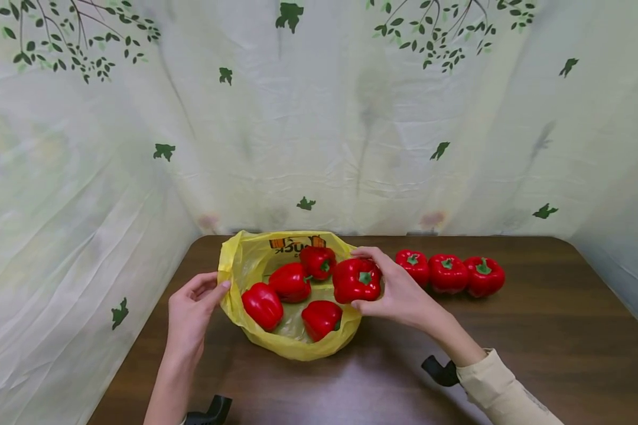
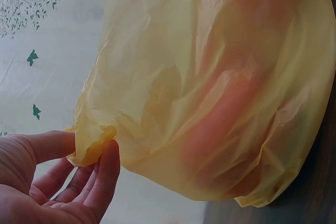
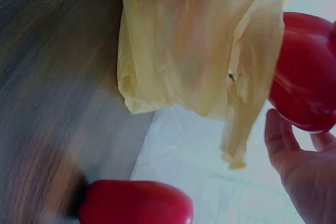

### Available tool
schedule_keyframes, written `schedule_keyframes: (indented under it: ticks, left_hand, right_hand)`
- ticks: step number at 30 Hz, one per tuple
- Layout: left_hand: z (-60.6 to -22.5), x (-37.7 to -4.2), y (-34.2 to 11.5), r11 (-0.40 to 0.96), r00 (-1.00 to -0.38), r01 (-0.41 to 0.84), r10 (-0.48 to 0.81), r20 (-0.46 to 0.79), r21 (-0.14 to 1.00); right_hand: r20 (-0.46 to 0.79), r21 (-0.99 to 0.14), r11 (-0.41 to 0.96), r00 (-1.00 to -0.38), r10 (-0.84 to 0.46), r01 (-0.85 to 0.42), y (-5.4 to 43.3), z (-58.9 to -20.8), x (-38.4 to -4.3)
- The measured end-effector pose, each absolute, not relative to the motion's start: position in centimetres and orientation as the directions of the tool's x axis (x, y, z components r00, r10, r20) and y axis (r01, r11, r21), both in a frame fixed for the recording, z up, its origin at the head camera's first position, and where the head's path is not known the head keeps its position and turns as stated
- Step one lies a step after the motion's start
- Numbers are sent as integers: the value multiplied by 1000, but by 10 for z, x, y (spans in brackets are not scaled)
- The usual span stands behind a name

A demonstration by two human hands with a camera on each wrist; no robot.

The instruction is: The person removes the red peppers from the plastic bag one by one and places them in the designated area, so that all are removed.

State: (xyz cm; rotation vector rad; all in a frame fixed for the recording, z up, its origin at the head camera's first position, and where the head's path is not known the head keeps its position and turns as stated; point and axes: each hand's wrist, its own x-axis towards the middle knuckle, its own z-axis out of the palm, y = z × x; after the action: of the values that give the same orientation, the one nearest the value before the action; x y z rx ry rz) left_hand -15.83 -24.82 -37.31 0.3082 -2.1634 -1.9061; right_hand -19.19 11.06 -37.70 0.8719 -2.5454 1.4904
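A yellow plastic bag (image 1: 260,345) stands with its mouth wide on the table, several red bell peppers lying inside, among them one at its left wall (image 1: 263,306). My left hand (image 1: 188,313) pinches the bag's left rim between thumb and fingers; the left wrist view shows the gathered yellow film (image 2: 94,142) in that pinch. Over the bag's right edge, my right hand (image 1: 399,289) grips a red bell pepper (image 1: 351,282) with its green stem facing the head camera. In the right wrist view this pepper (image 3: 304,72) shows partly behind the bag's rim.
Right of the bag, three more red bell peppers (image 1: 448,273) form a row near the table's back edge. The dark wooden table (image 1: 563,354) reaches to a pale curtain (image 1: 351,147) printed with leaves, which hangs behind and at both sides.
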Motion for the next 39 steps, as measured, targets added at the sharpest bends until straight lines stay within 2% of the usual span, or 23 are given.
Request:
schedule_keyframes:
  ticks: [6, 16, 27, 39]
  left_hand:
    - [-374, -159, -249, 124, -949, 0, -311, 39, 992]
    - [-375, -159, -249, 130, -948, -13, -318, 29, 991]
    - [-375, -159, -249, 137, -948, -20, -319, 25, 990]
    - [-374, -159, -249, 148, -947, -29, -321, 20, 989]
  right_hand:
    - [309, -828, 353, -880, -361, -436, 123, -374, -185]
    - [374, -798, 353, -861, -344, -488, 153, -364, -177]
    - [400, -738, 431, -851, -339, -519, 190, -357, -172]
    - [353, -743, 501, -895, -272, -445, 228, -345, -162]
